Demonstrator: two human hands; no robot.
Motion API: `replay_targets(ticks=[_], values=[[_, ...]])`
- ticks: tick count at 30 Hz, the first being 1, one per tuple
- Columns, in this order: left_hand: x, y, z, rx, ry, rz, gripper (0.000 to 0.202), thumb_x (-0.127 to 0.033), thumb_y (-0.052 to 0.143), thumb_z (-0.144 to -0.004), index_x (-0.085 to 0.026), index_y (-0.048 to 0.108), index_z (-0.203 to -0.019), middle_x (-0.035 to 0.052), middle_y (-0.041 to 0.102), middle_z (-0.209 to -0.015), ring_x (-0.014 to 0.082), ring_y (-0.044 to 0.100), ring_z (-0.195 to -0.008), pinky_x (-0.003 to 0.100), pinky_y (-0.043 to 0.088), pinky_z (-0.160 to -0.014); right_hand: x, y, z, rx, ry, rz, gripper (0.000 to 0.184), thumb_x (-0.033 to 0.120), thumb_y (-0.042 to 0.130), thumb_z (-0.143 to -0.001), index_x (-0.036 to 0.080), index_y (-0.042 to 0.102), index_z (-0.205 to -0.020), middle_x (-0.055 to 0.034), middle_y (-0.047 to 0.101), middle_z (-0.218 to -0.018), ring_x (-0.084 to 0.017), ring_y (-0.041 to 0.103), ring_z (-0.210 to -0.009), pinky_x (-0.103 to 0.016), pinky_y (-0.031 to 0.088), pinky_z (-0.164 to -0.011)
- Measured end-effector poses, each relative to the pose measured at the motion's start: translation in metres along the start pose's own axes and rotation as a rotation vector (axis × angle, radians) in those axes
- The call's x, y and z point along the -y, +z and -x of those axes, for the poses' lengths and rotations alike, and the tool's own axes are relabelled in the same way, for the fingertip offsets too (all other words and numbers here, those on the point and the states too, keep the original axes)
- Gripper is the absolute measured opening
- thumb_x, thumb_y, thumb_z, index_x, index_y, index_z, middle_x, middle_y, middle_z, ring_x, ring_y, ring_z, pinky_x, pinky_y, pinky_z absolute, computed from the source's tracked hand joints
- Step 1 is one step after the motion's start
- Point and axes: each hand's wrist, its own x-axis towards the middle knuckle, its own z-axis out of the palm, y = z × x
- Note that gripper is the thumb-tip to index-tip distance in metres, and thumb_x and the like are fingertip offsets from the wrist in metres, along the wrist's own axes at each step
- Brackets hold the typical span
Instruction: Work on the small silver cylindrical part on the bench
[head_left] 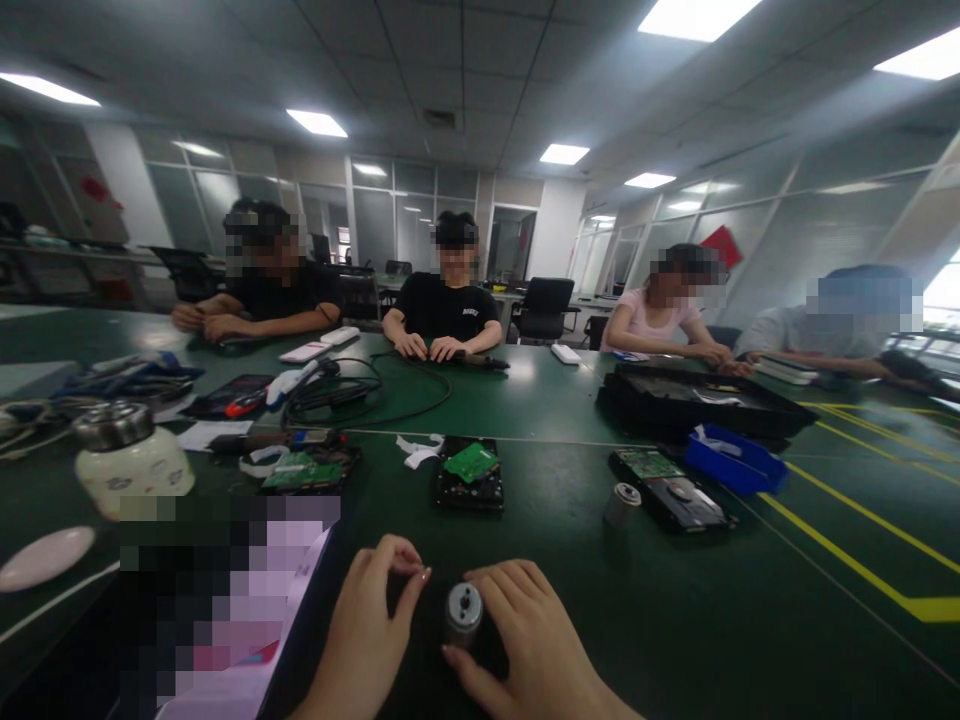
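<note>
A small silver metal cylinder (463,607), like a small motor, stands upright on the green table in front of me. A round hub and small holes mark its top face. My right hand (529,635) is curled round its right side, with fingertips behind and the thumb at its near side. Just left of the cylinder, my left hand (373,610) is raised with thumb and forefinger pinched together. Whatever is between those fingertips is too small to make out. Beyond the hands lies a hard drive (470,492) with a loose green circuit board (472,461) on top.
A second metal cylinder (622,503) stands by another hard drive (686,500) and a blue bin (736,462). At left are a laptop (247,600), a cream jar (135,465), tools and a black cable (375,405). Several people sit across the table beside a black tray (675,410).
</note>
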Motion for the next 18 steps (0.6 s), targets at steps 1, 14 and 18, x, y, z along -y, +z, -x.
replay_targets(ticks=[1,14,18], values=[[0.002,0.001,0.0,0.005,0.0,0.008,0.008,-0.028,0.055,-0.08,-0.021,0.059,-0.08,0.0035,0.063,-0.078,0.0234,0.063,-0.075,0.04,0.053,-0.07,0.0,0.0,0.0,0.001,0.0,0.0,0.031,0.033,0.064,-0.077,0.019,0.06,-0.105,-0.0057,0.065,-0.106,-0.024,0.056,-0.097,-0.038,0.039,-0.09],[-0.018,-0.003,0.006,-0.041,0.21,0.403,0.005,-0.019,0.06,-0.082,-0.021,0.057,-0.083,0.0011,0.071,-0.083,0.0176,0.069,-0.082,0.029,0.056,-0.076,0.004,-0.005,-0.002,0.017,-0.002,-0.013,0.028,0.027,0.062,-0.079,0.019,0.059,-0.105,-0.0064,0.064,-0.103,-0.024,0.055,-0.095,-0.039,0.041,-0.088],[-0.025,-0.001,0.01,0.063,0.276,0.474,0.014,-0.011,0.062,-0.081,-0.022,0.059,-0.088,-0.0017,0.072,-0.083,0.0138,0.07,-0.079,0.022,0.057,-0.072,0.003,-0.002,-0.001,0.007,-0.011,-0.024,0.028,0.026,0.062,-0.079,0.02,0.058,-0.106,-0.005,0.064,-0.103,-0.023,0.055,-0.096,-0.037,0.04,-0.088]])
